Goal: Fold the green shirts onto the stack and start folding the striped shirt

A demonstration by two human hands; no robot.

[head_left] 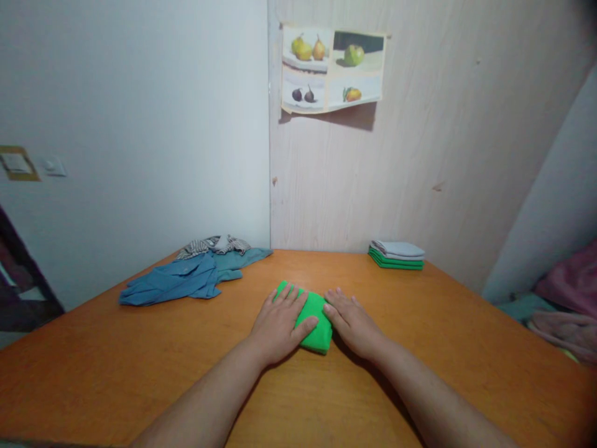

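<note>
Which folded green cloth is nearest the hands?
The green cloth under the left hand and against the right hand; the other green cloths are stacked far right beneath grey cloth.

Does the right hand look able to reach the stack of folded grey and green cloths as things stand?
Probably yes, with a forward stretch: only smooth orange-brown tabletop shows between the right hand and the stack.

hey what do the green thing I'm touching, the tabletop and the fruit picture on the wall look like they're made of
Green thing: soft, matte fabric, judging by its rounded folded edges; the fibre I can't tell.
Tabletop: wood or wood-look laminate, given its orange-brown, faintly glossy surface.
Fruit picture: probably printed paper; its thin lower edge curls off the wall.
</note>
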